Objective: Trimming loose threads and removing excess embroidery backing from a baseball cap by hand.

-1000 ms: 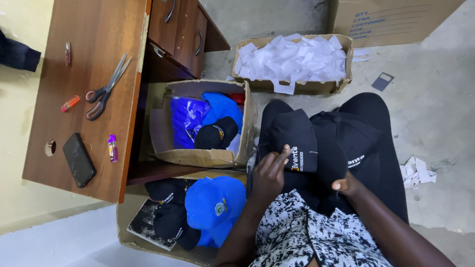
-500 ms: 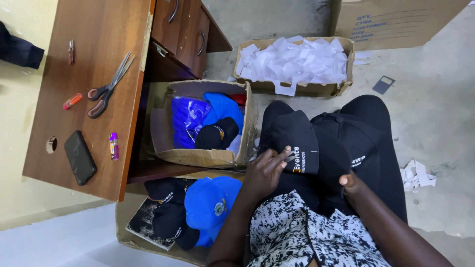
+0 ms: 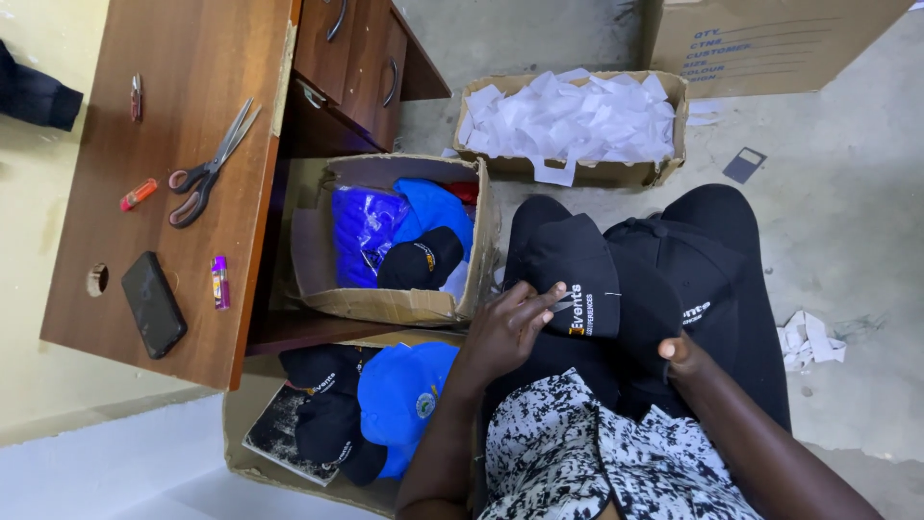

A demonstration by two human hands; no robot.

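A black cap [image 3: 577,274] lies on the person's lap, right next to the box of caps [image 3: 399,306]. Left hand [image 3: 510,327] rests flat on the cap w/ fingers spread wide. Right hand [image 3: 679,354] is mostly hidden under the cap's edge, thumb showing; can't tell how it grips. A 2nd black cap [image 3: 698,270] sits just beside the 1st, away from the box.

A brown cardboard box [image 3: 587,173] of white paper slips sits ahead of my knees. Another open carton [image 3: 385,303] stands by the desk, a large printed one [image 3: 770,39] further off. My dark-screened phone [image 3: 152,303] lies on the desk.
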